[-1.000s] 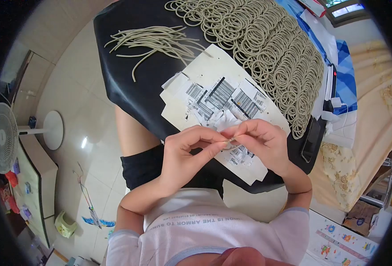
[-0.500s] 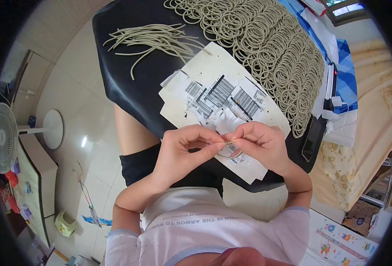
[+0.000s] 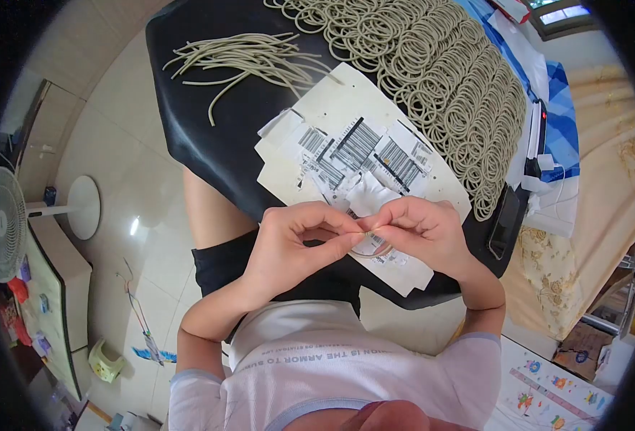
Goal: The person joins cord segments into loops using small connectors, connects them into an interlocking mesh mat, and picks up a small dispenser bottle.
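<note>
1. Pale tiled floor (image 3: 116,280) shows along the left of a home room, seen through a round, wide lens with dark corners.
2. Black covering (image 3: 209,144) lies smooth over a work surface in front of a person in a white shirt (image 3: 332,373).
3. Beige patterned cloth (image 3: 569,208) drapes at the right, beyond the work surface.
4. Tan rings (image 3: 447,86), very many of them, overlap in a broad layer over the far right part of the black covering.
5. A pale card (image 3: 317,108) lies at a slant beside the rings, with barcode labels and crumpled white paper in its middle.
6. A white fan (image 3: 5,223) stands at the far left.
7. Loose tan cords (image 3: 252,56) lie in a bundle at the far left of the covering, some tips reaching the card.
8. The left hand (image 3: 288,237) and right hand (image 3: 425,233) meet above the card's near end, each pinching with thumb and forefinger.
9. A dark phone (image 3: 504,224) rests near the covering's right edge.
10. One thin cord (image 3: 375,254), gripped by both hands, curves below the fingertips; its ends are hidden by the fingers.
</note>
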A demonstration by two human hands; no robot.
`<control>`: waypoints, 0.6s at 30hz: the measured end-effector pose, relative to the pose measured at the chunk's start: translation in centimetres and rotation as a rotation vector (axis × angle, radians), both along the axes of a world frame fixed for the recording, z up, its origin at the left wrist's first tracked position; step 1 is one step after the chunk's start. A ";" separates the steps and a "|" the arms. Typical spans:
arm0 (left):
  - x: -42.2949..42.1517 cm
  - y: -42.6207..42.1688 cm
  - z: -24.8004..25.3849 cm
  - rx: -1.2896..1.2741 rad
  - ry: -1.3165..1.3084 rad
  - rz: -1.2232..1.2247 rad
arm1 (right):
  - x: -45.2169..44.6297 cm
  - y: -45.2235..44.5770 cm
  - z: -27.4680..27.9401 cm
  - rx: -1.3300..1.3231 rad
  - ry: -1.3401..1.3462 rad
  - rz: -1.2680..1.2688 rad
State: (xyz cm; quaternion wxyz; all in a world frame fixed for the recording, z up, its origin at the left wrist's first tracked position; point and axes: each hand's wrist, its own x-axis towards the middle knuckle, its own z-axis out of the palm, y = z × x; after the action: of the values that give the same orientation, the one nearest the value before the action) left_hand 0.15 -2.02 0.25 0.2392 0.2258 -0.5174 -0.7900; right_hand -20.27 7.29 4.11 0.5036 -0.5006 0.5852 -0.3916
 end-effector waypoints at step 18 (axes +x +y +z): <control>0.1 0.0 -0.1 -0.012 -0.018 0.002 | 0.1 0.0 0.3 0.001 0.015 0.012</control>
State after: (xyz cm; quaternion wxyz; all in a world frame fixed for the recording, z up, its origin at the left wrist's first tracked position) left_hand 0.21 -2.06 0.19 0.2364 0.2320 -0.5240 -0.7847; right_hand -20.19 7.27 4.43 0.5017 -0.5068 0.5861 -0.3847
